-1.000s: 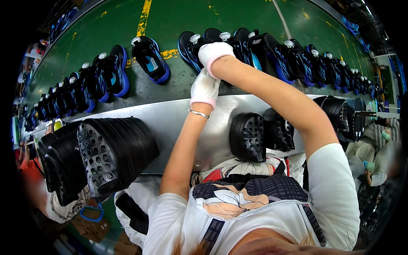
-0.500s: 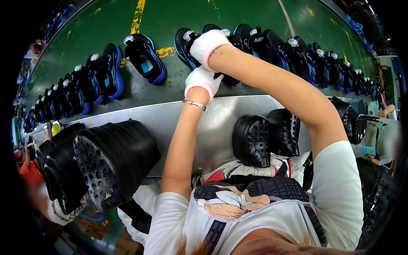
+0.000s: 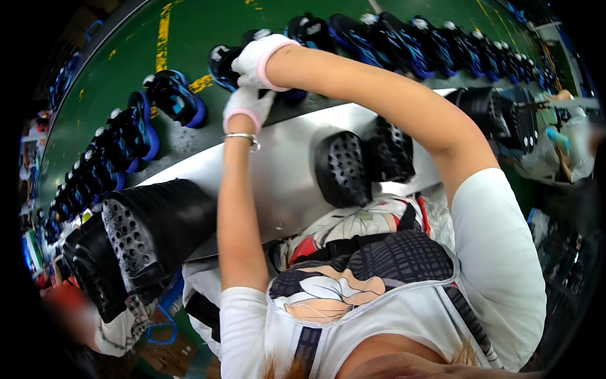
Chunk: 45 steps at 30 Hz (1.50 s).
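Note:
Both my hands wear white gloves with pink cuffs and meet at a black-and-blue sneaker (image 3: pixel 222 62) on the green surface beyond the metal ledge. My right hand (image 3: pixel 257 62) curls over the sneaker's side, fingers bent and partly hidden. Nearer to me, my left hand (image 3: pixel 247 104) is closed at the heel end, its fingertips hidden against the shoe. Just behind my right hand shows part of another sneaker (image 3: pixel 255 35). To the left, a separate sneaker (image 3: pixel 173 100) stands with its opening toward me and white stuffing at one end.
Rows of similar sneakers (image 3: pixel 136 129) run off to both sides. On the metal ledge (image 3: pixel 290 151) lie black stacked pieces with perforated faces (image 3: pixel 129 237), and more such pieces (image 3: pixel 347 167) sit right of my left arm. Other people (image 3: pixel 571 145) are at the edges.
The view has shifted and tilted, so shoes and ledge appear further left and higher. Both hands stay at the same sneaker, my right hand slightly changed in pose.

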{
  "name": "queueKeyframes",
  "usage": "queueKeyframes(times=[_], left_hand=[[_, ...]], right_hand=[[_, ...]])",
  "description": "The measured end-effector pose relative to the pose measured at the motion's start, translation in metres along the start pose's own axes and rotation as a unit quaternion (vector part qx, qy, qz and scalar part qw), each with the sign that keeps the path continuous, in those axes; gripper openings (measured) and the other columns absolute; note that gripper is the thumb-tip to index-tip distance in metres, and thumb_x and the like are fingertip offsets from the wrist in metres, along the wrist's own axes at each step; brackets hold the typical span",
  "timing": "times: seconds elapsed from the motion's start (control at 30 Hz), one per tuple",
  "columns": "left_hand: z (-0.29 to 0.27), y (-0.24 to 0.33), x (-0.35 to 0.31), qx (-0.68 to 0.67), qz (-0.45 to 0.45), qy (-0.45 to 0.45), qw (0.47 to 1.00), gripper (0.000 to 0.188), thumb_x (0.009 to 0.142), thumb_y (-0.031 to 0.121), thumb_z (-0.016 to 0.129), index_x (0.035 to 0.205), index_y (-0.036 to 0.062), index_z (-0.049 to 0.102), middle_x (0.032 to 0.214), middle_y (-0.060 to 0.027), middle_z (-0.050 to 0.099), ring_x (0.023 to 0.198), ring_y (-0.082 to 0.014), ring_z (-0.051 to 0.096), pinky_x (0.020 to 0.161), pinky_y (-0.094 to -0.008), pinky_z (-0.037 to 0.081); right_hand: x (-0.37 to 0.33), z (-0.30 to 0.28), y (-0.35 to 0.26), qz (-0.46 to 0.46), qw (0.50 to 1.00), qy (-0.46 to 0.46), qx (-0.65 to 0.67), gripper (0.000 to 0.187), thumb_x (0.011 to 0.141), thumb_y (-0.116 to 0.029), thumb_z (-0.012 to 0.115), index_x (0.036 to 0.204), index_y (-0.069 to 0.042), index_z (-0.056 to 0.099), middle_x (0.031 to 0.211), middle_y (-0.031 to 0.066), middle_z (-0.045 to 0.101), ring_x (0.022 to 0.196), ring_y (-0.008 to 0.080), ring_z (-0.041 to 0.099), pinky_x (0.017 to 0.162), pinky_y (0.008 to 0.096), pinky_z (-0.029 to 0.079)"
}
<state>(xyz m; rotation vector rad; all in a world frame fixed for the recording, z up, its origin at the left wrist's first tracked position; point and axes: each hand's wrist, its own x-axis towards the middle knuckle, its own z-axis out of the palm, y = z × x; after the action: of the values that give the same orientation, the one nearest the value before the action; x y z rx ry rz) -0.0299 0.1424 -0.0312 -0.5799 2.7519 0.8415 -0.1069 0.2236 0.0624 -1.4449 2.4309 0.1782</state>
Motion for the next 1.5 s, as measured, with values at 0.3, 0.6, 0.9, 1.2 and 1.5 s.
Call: queueKeyframes(times=[0.3,0.6,0.9,1.2,1.5], left_hand=[[-0.023,-0.021,-0.027,0.139,0.056,0.128,0.98,0.049,0.081,0.037,0.063,0.123,0.0111,0.059,0.127,-0.0164,0.054,0.113,-0.0322,0.056,0.094,-0.0391,0.047],[0.014,0.002,-0.088,-0.005,0.225,0.273,0.935,0.029,0.086,0.015,0.064,0.112,0.0027,0.064,0.115,-0.0154,0.058,0.102,-0.0275,0.058,0.088,-0.0347,0.047],[0.036,0.045,-0.118,-0.055,0.235,0.153,0.958,0.026,0.088,0.014,0.061,0.11,0.002,0.064,0.11,-0.0107,0.059,0.088,-0.0203,0.06,0.068,-0.0292,0.049],[0.019,0.068,-0.132,-0.365,0.158,-0.01,0.918,0.042,0.097,0.027,0.052,0.122,-0.0058,0.056,0.115,-0.013,0.06,0.087,-0.0169,0.06,0.069,-0.0252,0.048],[0.02,0.083,-0.154,-0.669,0.191,-0.206,0.689,0.076,0.095,0.064,0.03,0.138,0.0018,0.04,0.137,-0.0113,0.049,0.123,-0.0241,0.049,0.104,-0.0384,0.038]], right_hand=[[-0.239,0.034,0.047,0.039,0.955,0.229,0.183,0.028,0.09,-0.033,0.05,0.089,-0.009,0.064,0.084,0.0129,0.063,0.08,0.0338,0.06,0.07,0.043,0.048],[-0.295,0.095,0.018,0.06,0.938,0.273,0.205,0.044,0.072,-0.035,0.072,0.105,-0.008,0.059,0.098,0.0103,0.059,0.096,0.0303,0.058,0.083,0.0412,0.048],[-0.297,0.108,0.021,0.071,0.944,0.261,0.187,0.036,0.071,-0.036,0.07,0.092,-0.007,0.062,0.094,0.0121,0.062,0.092,0.029,0.061,0.079,0.0397,0.051],[-0.312,0.066,0.015,0.003,0.89,0.396,0.227,0.033,0.069,-0.03,0.072,0.09,-0.007,0.061,0.087,0.0095,0.058,0.084,0.0279,0.06,0.071,0.0384,0.051],[-0.276,0.05,-0.01,-0.11,0.867,0.448,0.189,0.03,0.071,-0.026,0.07,0.089,-0.006,0.058,0.085,0.0085,0.058,0.082,0.025,0.061,0.072,0.0358,0.052]])
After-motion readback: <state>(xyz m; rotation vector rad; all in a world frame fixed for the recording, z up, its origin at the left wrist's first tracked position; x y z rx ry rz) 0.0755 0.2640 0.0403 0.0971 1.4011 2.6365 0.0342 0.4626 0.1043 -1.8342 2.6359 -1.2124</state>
